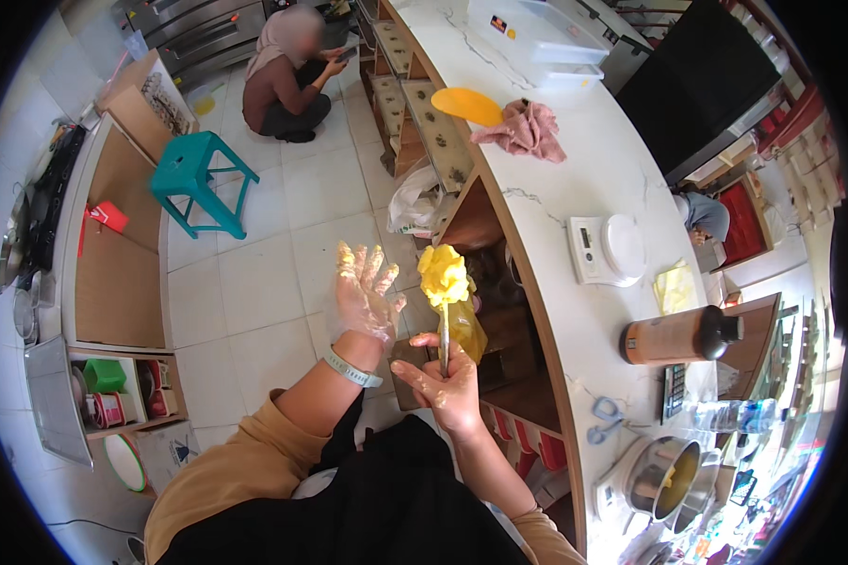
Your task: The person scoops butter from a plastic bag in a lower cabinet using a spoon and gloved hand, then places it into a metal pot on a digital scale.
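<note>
My left hand (366, 293) is raised in front of me in a clear plastic glove, its fingers apart and smeared with yellow, crumbly dough or batter. It holds nothing. To its right, my right hand (442, 388) is bare and dotted with the same residue. Its fingers grip the lower end of a metal utensil (445, 332) standing upright. A thick lump of soft yellow mixture (443, 274) covers the utensil's top, so its head is hidden. Behind the utensil a yellow plastic bag (465, 332) hangs or lies by the counter's shelves.
A marble-patterned counter (537, 191) runs along my right, bearing a pink cloth (526, 131), white kitchen scale (608, 248), large bottle (678, 335), scissors (605, 418) and steel pot (661, 480). A teal stool (201, 180) stands ahead left; beyond it a person (286, 85) squats, holding a phone.
</note>
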Demonstrator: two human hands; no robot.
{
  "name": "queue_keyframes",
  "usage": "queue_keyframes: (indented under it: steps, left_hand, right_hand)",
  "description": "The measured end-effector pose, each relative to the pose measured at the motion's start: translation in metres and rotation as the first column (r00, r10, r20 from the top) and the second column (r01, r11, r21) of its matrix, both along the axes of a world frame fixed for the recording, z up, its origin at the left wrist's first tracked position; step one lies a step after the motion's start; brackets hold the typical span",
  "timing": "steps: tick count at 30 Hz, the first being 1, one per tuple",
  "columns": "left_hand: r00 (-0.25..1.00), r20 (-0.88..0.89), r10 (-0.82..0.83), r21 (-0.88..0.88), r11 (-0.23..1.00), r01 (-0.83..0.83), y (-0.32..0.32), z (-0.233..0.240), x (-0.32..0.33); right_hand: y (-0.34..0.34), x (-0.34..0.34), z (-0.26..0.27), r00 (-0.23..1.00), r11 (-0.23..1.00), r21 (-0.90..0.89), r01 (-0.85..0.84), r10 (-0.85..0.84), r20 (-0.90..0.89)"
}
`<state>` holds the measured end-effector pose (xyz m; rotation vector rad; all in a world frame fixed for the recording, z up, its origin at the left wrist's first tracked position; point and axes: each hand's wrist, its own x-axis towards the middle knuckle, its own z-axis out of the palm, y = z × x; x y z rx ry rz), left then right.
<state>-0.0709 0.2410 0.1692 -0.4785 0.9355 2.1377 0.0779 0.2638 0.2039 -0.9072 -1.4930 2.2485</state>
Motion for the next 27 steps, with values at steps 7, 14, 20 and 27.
queue_keyframes:
  steps: [7, 14, 20, 27]
  left_hand:
    - [0.954, -0.300, 0.002, -0.007, 1.000, -0.004, -0.032, 0.065, 0.051]
    - [0.950, -0.302, 0.073, 0.020, 0.997, -0.071, -0.060, 0.084, 0.094]
    - [0.935, -0.285, -0.211, 0.420, 0.850, 0.319, -0.088, 0.070, 0.103]
    - [0.971, -0.154, -0.181, 0.316, 0.922, 0.222, -0.110, 0.084, 0.121]
  right_hand:
    - [-0.021, 0.026, 0.063, 0.994, 0.994, 0.037, -0.100, 0.101, -0.034]
    - [-0.043, 0.073, 0.080, 0.975, 0.977, 0.012, -0.213, 0.213, -0.063]
    - [-0.065, 0.105, 0.092, 0.941, 0.945, 0.040, -0.326, 0.328, -0.078]
    - [-0.085, 0.126, 0.096, 0.911, 0.918, 0.099, -0.385, 0.395, -0.119]
